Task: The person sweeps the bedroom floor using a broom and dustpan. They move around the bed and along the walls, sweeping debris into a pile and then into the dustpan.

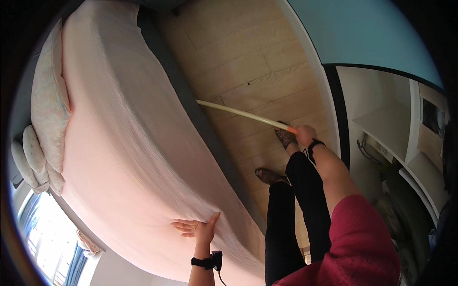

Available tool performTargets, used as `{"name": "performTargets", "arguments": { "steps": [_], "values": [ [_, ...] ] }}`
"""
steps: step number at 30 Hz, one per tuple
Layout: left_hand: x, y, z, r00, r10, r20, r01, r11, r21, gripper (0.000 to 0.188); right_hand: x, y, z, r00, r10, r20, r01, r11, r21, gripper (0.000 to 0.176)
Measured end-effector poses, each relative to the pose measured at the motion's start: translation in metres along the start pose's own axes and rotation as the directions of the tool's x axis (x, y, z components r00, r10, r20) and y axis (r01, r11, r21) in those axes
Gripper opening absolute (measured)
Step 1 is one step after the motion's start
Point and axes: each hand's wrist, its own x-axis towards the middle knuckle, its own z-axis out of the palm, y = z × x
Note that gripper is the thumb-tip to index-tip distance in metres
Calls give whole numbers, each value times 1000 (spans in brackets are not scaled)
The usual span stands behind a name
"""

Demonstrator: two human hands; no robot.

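Note:
My right hand (pixel 306 135) grips the orange end of a long pale pole (pixel 243 113). The pole slants over the wooden floor, and its far end is hidden beneath the bed. My left hand (pixel 201 228) presses on the edge of the mattress, fingers spread and holding nothing. A pink fitted sheet (pixel 118 171) covers the mattress and hangs down its side. Below it runs the dark grey bed frame (pixel 214 150).
Pillows (pixel 52 103) and a pale plush cushion (pixel 32 153) lie along the bed's far side. Wooden flooring (pixel 247 60) lies between the bed and a white shelf unit (pixel 383 125). A blue-green panel (pixel 368 32) stands above it. Curtains frame a bright window (pixel 50 239).

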Motion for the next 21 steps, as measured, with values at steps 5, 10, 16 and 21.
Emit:
{"name": "performTargets", "arguments": {
  "steps": [5,10,16,21],
  "values": [
    [-2,5,-3,1000,-24,4,24,999,-28,144,-77,60,3,991,125,55,-123,992,-30,13],
    [-3,7,-4,1000,-16,9,17,999,-40,145,-158,107,-8,966,240,98,-234,970,-67,12],
    [-11,7,-9,999,32,14,-32,998,-62,145,-257,147,-4,938,328,111,-323,944,-64,14],
    [-18,2,-10,995,98,-9,-98,989,-114,141,-338,187,13,846,459,271,-440,888,-130,17]
  ]
}}
